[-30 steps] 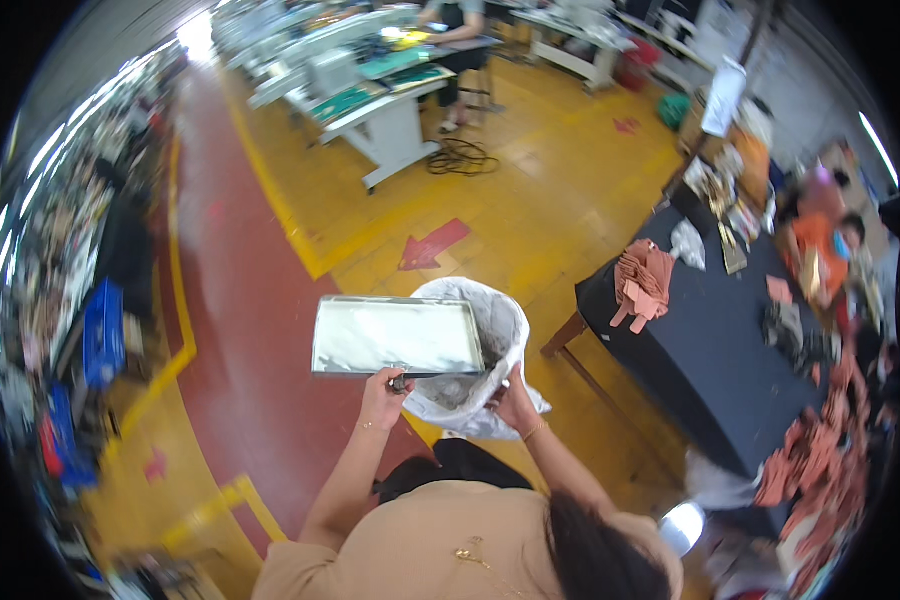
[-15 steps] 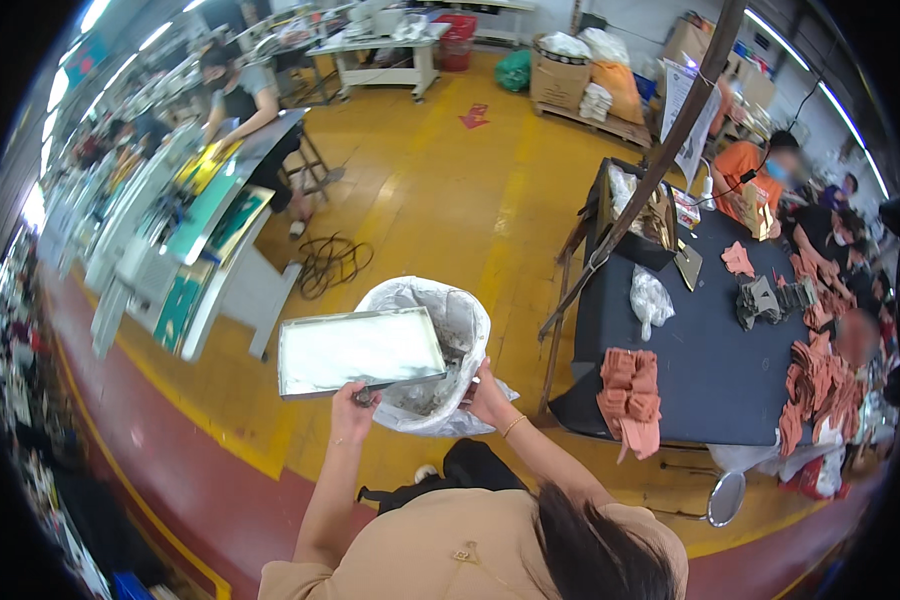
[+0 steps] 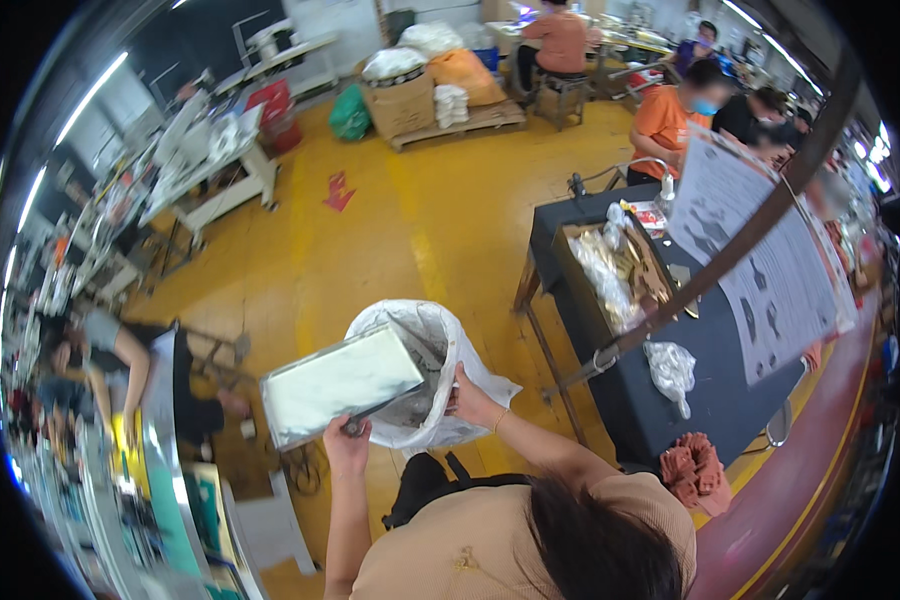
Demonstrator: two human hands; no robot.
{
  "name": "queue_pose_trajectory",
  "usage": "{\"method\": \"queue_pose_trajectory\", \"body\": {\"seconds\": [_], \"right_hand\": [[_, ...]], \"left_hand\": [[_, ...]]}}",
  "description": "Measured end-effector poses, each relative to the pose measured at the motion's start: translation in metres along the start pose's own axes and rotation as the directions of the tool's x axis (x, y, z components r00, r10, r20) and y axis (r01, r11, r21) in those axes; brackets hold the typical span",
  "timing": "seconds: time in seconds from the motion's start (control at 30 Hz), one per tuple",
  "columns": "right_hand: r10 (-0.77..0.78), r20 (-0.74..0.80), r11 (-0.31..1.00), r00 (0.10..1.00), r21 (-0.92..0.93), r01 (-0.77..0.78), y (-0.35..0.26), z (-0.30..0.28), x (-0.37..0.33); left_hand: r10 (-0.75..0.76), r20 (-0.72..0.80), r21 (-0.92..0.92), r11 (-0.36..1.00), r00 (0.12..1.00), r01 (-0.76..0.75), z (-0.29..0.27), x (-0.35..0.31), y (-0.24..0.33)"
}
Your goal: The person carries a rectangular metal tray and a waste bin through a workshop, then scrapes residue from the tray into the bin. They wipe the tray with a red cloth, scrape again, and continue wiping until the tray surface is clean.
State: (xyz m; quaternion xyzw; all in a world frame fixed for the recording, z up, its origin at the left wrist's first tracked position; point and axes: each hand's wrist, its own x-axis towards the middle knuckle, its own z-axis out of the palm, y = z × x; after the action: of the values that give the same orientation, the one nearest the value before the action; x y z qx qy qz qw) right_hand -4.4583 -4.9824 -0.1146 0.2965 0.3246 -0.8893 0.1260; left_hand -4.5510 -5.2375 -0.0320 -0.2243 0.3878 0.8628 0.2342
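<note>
My left hand (image 3: 347, 446) is closed on the near edge of a shallow rectangular tray (image 3: 342, 388) with a pale, shiny face and a thin rim. A small dark thing shows at its fingertips, too small to name. The tray lies tilted over the left part of a white sack (image 3: 463, 354), whose mouth gapes open with greyish bits inside. On the sack's right side my right hand (image 3: 473, 398) grips the rim, its fingers partly hidden by the sack's edge.
To the right stands a dark-covered table (image 3: 625, 420) with a carton (image 3: 620, 275), a clear plastic bag (image 3: 670, 372) and reddish fabric pieces (image 3: 692, 470). A slanted brown pole (image 3: 710, 275) carries a printed sheet (image 3: 760, 260). Other people work at left and far right.
My view has turned to the right and the surroundings have shifted in it. Both hands keep their hold on the tray and the sack, which have barely moved relative to each other.
</note>
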Motion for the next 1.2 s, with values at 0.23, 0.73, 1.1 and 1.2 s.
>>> {"method": "queue_pose_trajectory", "body": {"seconds": [0.23,0.73,1.1,1.2], "right_hand": [[-0.123,-0.134,0.979,0.983,0.144,0.142,-0.149,0.013,0.134],[-0.333,-0.292,0.903,0.896,0.175,0.392,-0.471,-0.031,0.321],[-0.302,-0.441,0.845,0.845,0.287,0.452,-0.634,-0.064,0.472],[-0.353,-0.47,0.788,0.809,0.318,0.528,-0.69,-0.064,0.523]], "left_hand": [[-0.145,0.162,0.224,0.969,0.976,0.107,0.14,0.236,0.068],[-0.447,0.381,0.37,0.876,0.809,0.31,0.483,0.55,0.035],[-0.451,0.308,0.418,0.855,0.837,0.307,0.625,0.784,0.073],[-0.486,0.327,0.449,0.835,0.811,0.319,0.672,0.856,0.091]]}}
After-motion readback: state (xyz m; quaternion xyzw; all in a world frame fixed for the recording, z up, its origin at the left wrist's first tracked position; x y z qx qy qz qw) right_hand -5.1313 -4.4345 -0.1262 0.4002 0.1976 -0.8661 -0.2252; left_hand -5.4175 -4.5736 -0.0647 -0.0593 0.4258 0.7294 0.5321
